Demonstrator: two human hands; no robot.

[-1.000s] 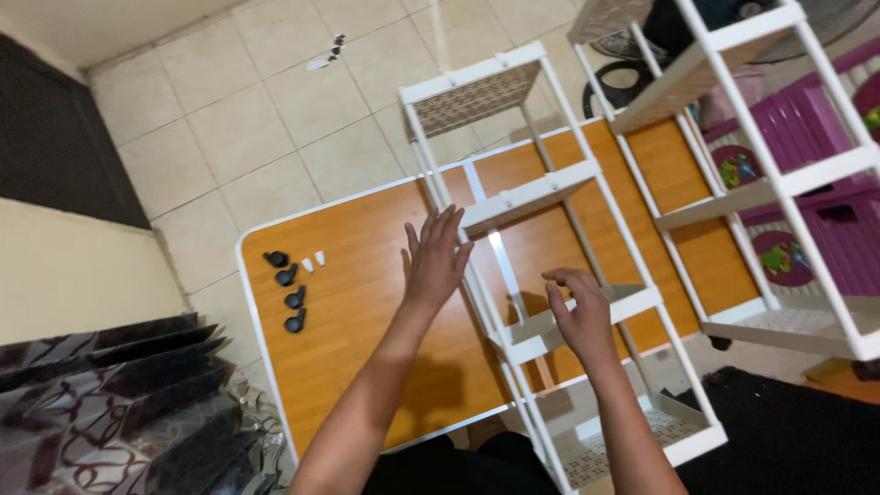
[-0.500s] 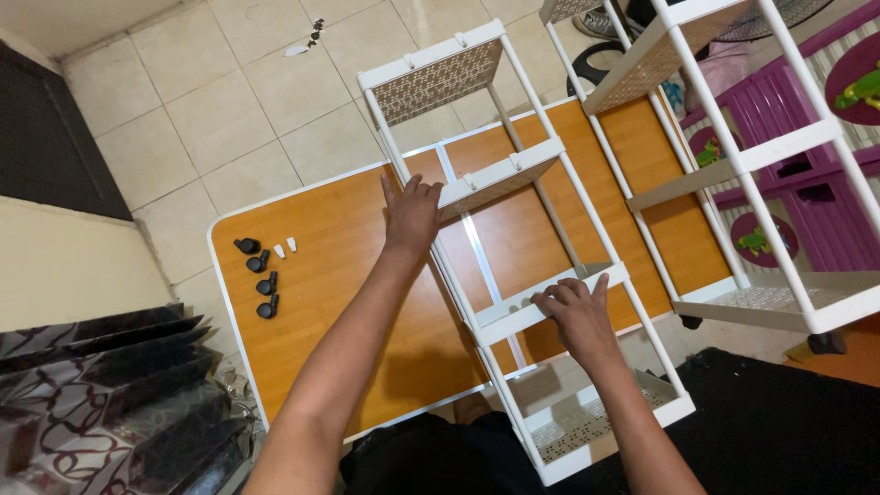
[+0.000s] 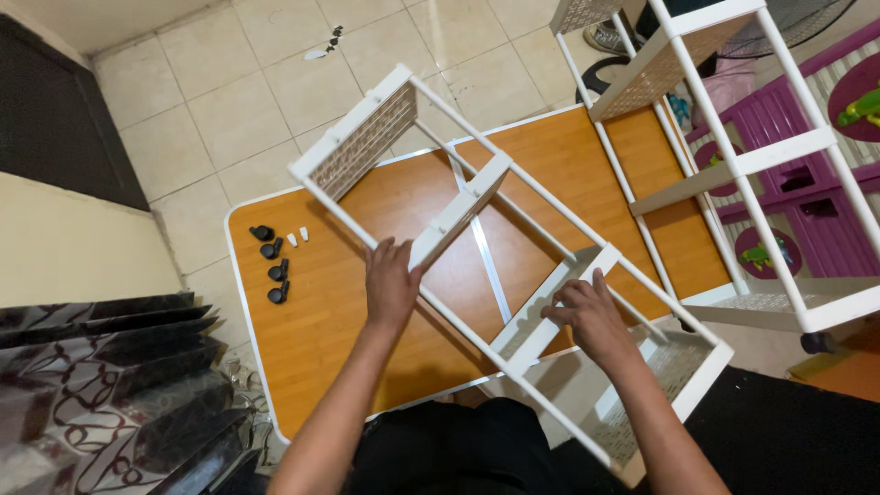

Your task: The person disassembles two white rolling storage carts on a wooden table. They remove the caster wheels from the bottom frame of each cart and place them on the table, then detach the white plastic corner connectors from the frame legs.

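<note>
a white plastic four-tier shelf rack with thin white poles (image 3: 477,197) lies tilted across the middle of the frame, its perforated top tier toward the upper left and its bottom tier toward the lower right, over an orange wood-grain folding table with a white rim (image 3: 247,302). the left hand (image 3: 392,284) is closed around a white pole just below the second tier, near the centre of the frame. the right hand (image 3: 591,316) rests on the edge of the third tier, fingers curled over it, right of centre. four small black caster wheels (image 3: 273,266) and two small white plastic pegs (image 3: 298,236) lie on the table at the left. a second white shelf rack (image 3: 733,165) stands upright at the upper right, in front of purple plastic furniture (image 3: 797,128). cream floor tiles (image 3: 238,101) fill the upper left.
</note>
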